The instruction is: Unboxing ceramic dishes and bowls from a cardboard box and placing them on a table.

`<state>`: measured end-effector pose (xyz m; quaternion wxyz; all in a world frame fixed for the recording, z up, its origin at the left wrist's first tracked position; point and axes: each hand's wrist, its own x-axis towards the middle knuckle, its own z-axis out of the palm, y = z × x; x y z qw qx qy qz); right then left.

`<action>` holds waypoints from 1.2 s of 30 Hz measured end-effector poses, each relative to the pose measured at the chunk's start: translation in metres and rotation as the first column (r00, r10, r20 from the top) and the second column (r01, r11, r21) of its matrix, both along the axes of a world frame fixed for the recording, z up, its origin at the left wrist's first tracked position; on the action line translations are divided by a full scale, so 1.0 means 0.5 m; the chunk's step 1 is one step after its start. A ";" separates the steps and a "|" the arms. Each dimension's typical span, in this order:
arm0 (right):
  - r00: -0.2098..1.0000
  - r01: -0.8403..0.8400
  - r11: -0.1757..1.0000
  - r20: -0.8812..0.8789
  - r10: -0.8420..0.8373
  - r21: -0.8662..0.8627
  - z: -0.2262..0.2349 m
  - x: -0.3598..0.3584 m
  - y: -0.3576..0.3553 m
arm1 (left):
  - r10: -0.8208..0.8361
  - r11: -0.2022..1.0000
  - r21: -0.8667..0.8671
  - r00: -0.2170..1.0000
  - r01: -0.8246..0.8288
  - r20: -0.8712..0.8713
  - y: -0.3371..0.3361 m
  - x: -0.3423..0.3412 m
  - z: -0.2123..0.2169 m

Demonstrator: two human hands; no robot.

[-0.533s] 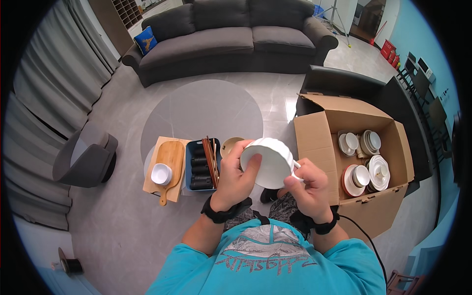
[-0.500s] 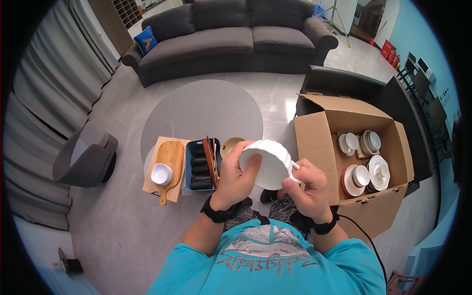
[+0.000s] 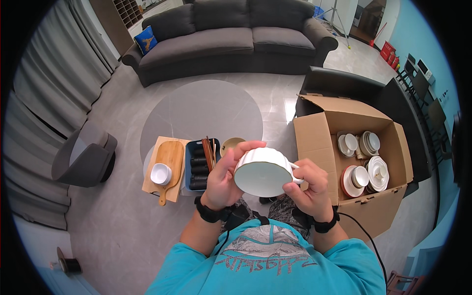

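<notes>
I hold a white fluted bowl (image 3: 263, 171) with a small side handle up in front of my chest, its inside tilted toward me. My left hand (image 3: 223, 179) grips its left rim, fingers curled over the top edge. My right hand (image 3: 309, 189) holds the right side at the handle. Below and to the left, on a small low table, lie a wooden board (image 3: 167, 160) with a small white bowl (image 3: 161, 173) on it, a dark tray (image 3: 198, 164) with brown chopsticks, and a tan bowl (image 3: 231, 145).
An open cardboard box (image 3: 319, 132) at my right holds several white plates, cups and bowls (image 3: 366, 169). A round grey rug (image 3: 206, 110) and a dark sofa (image 3: 231, 37) lie ahead. A grey chair (image 3: 83, 157) stands at the left, a dark bench (image 3: 344, 83) behind the box.
The bowl has tilted a little and my left fingers have shifted along its rim; both hands stay in nearly the same place.
</notes>
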<state>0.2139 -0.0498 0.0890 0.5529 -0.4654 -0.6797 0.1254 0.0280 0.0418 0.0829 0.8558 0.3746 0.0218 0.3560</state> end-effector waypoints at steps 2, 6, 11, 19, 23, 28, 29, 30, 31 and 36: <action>1.000 0.007 1.000 -0.001 -0.007 0.001 0.001 -0.001 0.000 | 0.026 1.000 0.015 0.998 -0.025 -0.065 0.000 0.000 -0.004; 1.000 0.017 0.997 0.023 -0.019 0.070 -0.005 -0.001 -0.001 | -0.043 0.999 0.005 0.998 0.043 -0.051 0.001 0.003 -0.009; 0.990 0.009 0.988 0.137 -0.031 0.157 0.012 -0.003 -0.001 | -0.119 0.989 -0.092 0.993 0.119 0.001 -0.010 -0.003 -0.013; 0.957 0.099 0.976 0.251 -0.147 0.192 0.019 -0.007 0.005 | 0.083 0.992 0.100 0.989 -0.071 -0.119 -0.010 -0.006 0.012; 0.958 0.127 0.970 0.226 -0.174 0.207 0.011 -0.011 0.004 | 0.233 0.969 0.099 0.968 -0.224 -0.088 -0.026 -0.001 0.012; 0.954 0.103 0.966 0.251 -0.163 0.237 0.010 -0.027 0.003 | 0.346 0.935 -0.066 0.936 -0.350 -0.062 -0.031 0.012 -0.001; 0.953 0.089 0.967 0.261 -0.151 0.237 0.010 -0.033 0.002 | 0.354 0.925 -0.123 0.933 -0.360 -0.071 -0.029 0.015 0.000; 0.959 0.079 0.968 0.247 -0.139 0.240 0.009 -0.041 0.002 | 0.361 0.911 -0.181 0.929 -0.370 -0.080 -0.028 0.016 0.000; 0.957 0.069 0.968 0.257 -0.132 0.243 0.007 -0.046 0.001 | 0.361 0.903 -0.224 0.930 -0.367 -0.069 -0.027 0.017 0.000; 0.929 0.029 0.981 0.357 -0.097 0.191 -0.003 -0.057 -0.001 | 0.321 0.910 -0.302 0.944 -0.283 0.084 -0.043 0.022 -0.002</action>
